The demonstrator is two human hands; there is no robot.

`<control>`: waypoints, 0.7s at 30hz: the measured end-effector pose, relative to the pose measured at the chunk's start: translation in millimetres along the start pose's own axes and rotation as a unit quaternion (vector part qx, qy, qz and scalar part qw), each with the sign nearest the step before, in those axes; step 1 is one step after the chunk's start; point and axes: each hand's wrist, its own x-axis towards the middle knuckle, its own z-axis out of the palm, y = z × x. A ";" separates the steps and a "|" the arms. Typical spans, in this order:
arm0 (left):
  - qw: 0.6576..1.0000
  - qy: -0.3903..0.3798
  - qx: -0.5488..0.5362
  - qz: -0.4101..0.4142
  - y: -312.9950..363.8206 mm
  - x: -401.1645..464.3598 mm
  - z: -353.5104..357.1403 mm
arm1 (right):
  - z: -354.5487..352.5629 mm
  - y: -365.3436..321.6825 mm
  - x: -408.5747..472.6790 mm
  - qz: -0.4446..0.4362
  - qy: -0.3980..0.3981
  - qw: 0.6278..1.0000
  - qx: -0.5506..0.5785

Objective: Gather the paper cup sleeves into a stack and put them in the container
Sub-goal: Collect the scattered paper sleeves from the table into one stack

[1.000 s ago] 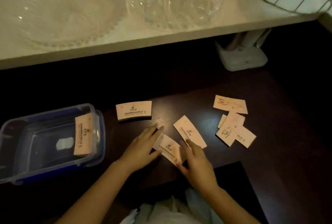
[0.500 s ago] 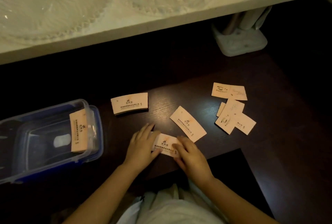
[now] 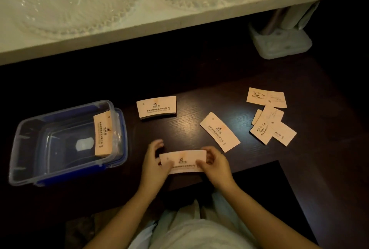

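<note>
Both hands hold one flat tan cup sleeve level above the dark table's near edge: my left hand grips its left end, my right hand its right end. A small stack of sleeves lies further back on the table. A single sleeve lies diagonally to the right. Several loose sleeves are scattered at the far right. The clear plastic container with blue trim stands at the left, and a stack of sleeves leans against its right inner wall.
A white shelf overhangs the back of the table and carries clear glass dishes. A white plastic stand sits under the shelf at the back right. The dark table has a cut-out at its near edge by my lap.
The sleeve under my hands was turned from a diagonal lie to level and lifted between both hands. The camera tilted downward, so the shelf now fills less of the view.
</note>
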 end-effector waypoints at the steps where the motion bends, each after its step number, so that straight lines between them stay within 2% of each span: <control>1: 0.994 -0.012 -0.086 -0.067 5.8 3.7 -1.9 | -4.7 -1.9 2.4 0.015 0.005 0.999 0.038; 3: 0.967 -0.058 -0.185 -0.166 10.9 11.8 -4.4 | -15.1 -6.0 5.6 0.035 -0.001 0.996 0.083; 5: 0.955 -0.096 -0.201 -0.194 15.1 16.1 -4.5 | -24.9 -8.8 8.7 0.038 0.000 0.994 0.103; 7: 0.942 -0.093 -0.249 -0.205 20.3 18.7 -4.0 | -36.4 -10.0 13.1 0.026 0.066 0.994 0.083; 9: 0.925 -0.078 -0.305 -0.214 23.0 21.3 -5.2 | -50.4 -6.9 17.9 -0.004 0.178 0.982 -0.059; 11: 0.917 -0.060 -0.330 -0.215 25.1 23.4 -8.3 | -60.9 -2.6 21.4 -0.015 0.242 0.947 -0.211; 13: 0.919 -0.047 -0.333 -0.206 26.1 26.0 -11.3 | -63.6 0.2 24.2 0.008 0.223 0.918 -0.327; 15: 0.922 -0.035 -0.329 -0.201 27.4 28.0 -14.1 | -59.2 1.3 26.3 0.008 0.197 0.897 -0.395; 17: 0.922 -0.024 -0.331 -0.198 28.3 30.1 -16.0 | -54.9 -0.1 28.1 -0.005 0.191 0.897 -0.398; 19: 0.923 -0.018 -0.330 -0.198 28.9 31.9 -16.9 | -52.9 -2.8 27.8 -0.002 0.183 0.916 -0.357; 21: 0.923 -0.015 -0.328 -0.200 30.7 33.9 -16.2 | -57.1 -7.2 25.6 -0.017 0.187 0.956 -0.226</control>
